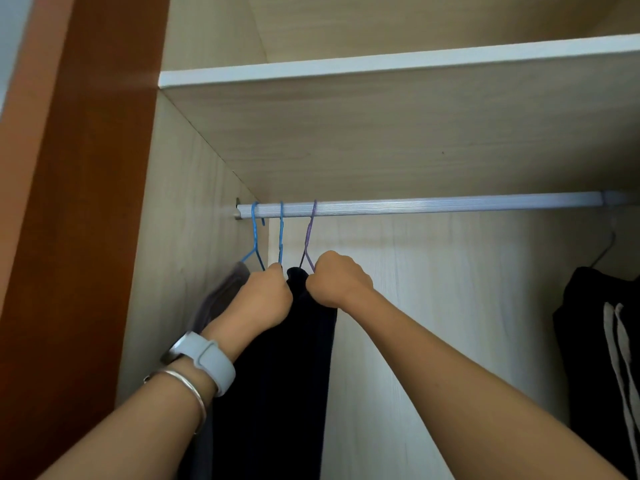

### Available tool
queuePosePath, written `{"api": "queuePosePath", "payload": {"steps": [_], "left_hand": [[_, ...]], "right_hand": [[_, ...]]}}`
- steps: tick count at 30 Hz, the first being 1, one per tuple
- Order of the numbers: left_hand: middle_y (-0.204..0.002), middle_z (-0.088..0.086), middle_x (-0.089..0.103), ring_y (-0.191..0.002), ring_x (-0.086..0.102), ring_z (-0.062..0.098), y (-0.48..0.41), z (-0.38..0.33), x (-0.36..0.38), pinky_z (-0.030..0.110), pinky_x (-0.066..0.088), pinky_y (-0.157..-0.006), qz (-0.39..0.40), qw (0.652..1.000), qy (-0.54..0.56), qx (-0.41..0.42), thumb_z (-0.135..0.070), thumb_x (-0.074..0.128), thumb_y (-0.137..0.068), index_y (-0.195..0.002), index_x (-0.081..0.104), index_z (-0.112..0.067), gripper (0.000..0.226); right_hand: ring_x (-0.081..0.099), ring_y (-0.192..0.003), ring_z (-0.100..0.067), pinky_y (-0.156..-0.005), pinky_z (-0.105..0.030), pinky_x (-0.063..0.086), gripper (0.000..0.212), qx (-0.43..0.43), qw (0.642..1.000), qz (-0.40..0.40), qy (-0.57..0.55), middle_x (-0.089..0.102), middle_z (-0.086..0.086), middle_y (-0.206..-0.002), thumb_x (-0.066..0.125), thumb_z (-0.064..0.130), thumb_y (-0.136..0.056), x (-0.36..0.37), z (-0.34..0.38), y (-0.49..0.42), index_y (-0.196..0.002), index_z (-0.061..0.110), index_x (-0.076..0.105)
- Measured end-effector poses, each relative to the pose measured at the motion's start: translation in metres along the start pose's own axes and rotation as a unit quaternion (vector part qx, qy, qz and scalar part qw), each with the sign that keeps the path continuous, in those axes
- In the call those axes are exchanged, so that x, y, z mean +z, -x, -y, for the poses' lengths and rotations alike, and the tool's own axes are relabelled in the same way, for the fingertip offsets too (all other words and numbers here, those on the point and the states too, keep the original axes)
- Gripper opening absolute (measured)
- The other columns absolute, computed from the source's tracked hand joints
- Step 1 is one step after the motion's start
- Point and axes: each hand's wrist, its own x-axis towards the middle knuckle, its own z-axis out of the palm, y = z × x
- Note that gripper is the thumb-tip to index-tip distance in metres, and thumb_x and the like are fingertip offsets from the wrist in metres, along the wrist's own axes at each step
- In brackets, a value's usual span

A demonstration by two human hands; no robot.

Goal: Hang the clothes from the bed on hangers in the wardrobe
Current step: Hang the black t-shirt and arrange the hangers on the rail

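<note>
Head view: open wardrobe (194, 237), pale wood-grain walls, brown door edge (86, 202) left of the hands. White-edged shelf (381, 62) above, ribbed metal rail (433, 206) under it, just above both hands. On the rail's left end: two blue hangers (254, 237), then a purple hanger (309, 233) straight above the gap between the hands. Dark garment (287, 358) hangs below the purple hanger, between and under the hands. Left hand (266, 299) curled tight on its top left edge, at the base of the second blue hanger. Right hand (337, 282) fisted on its top right edge, by the purple hanger's arm. Grey garment (221, 296) just left of the left hand, on the first blue hanger. Left wrist: pale watch (204, 358), silver bangle (187, 386). Well right of the right hand: black garment with white drawstrings (595, 341) on a dark hanger (604, 252).
</note>
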Motion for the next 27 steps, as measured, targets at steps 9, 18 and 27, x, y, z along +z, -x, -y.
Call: {"api": "queuePosePath", "payload": {"steps": [9,18,27], "left_hand": [[-0.110,0.024,0.059,-0.100,0.056,0.036,0.002,0.002,-0.003,0.036,0.041,-0.076,0.020,1.000,-0.006,0.002,-0.010,0.034,-0.093,-0.106,0.047,0.001,0.021],[-0.129,0.010,0.057,-0.123,0.048,0.026,0.013,-0.044,0.005,0.030,0.036,-0.101,-0.054,0.994,0.038,0.092,-0.026,0.047,-0.092,-0.124,0.055,-0.009,0.037],[-0.122,0.017,0.058,-0.114,0.052,0.037,0.038,-0.088,0.039,0.042,0.045,-0.092,-0.045,0.998,-0.030,0.036,-0.054,0.033,-0.090,-0.124,0.049,-0.016,0.053]], "right_hand": [[0.043,-0.078,-0.023,-0.065,-0.029,0.034,0.035,0.001,0.998,-0.035,0.051,0.045,-0.004,-0.083,0.051,0.013,-0.086,0.000,-0.003,-0.001,-0.060,0.015,0.028],[0.058,-0.085,-0.017,-0.071,-0.017,0.046,0.029,-0.038,0.972,-0.071,-0.223,0.069,-0.006,-0.100,0.051,0.023,-0.090,-0.014,-0.051,0.013,-0.102,0.005,0.070],[0.059,-0.102,-0.033,-0.082,-0.032,0.046,0.024,0.088,0.951,-0.255,0.150,0.068,-0.012,-0.094,0.049,0.026,-0.085,-0.120,-0.221,0.056,-0.084,0.016,0.070]]}}
